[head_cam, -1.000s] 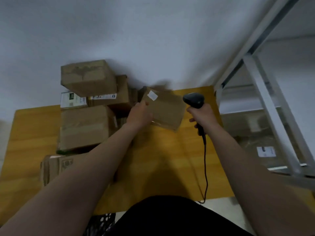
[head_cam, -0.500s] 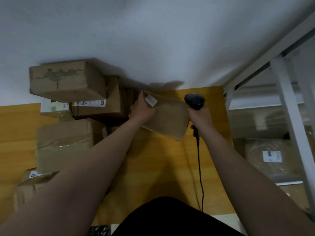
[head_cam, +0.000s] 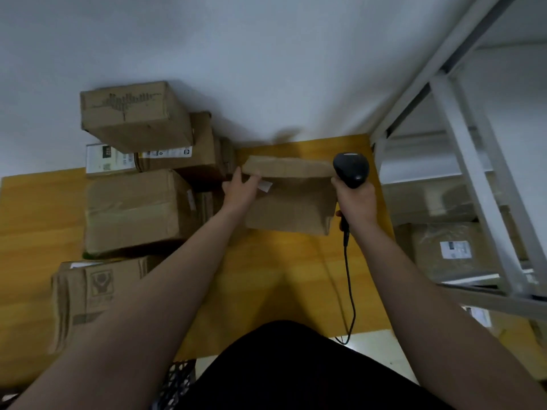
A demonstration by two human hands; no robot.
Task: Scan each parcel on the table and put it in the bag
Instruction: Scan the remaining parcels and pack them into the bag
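Gripping the parcel [head_cam: 291,202] at mid-frame by its top edge with the left hand [head_cam: 241,190], clutching the scanner [head_cam: 351,170] beside it in the right hand [head_cam: 355,199], possibly risking a failed read from fingers crowding the label [head_cam: 265,186].

Table [head_cam: 266,291] butts against the wall. Box stack fills its left side: top box [head_cam: 133,116] sits on two rear boxes [head_cam: 189,155], large box [head_cam: 133,211] in front of them, one more box [head_cam: 94,294] nearest the person. Parcel [head_cam: 293,202] is back-centre, just right of the stack; left hand [head_cam: 241,190] grips its left end, and right hand [head_cam: 355,202] holds the scanner [head_cam: 350,170] at its right end. Shelving rack [head_cam: 473,173] stands right of the table, with a wrapped parcel [head_cam: 450,250] on a lower shelf.
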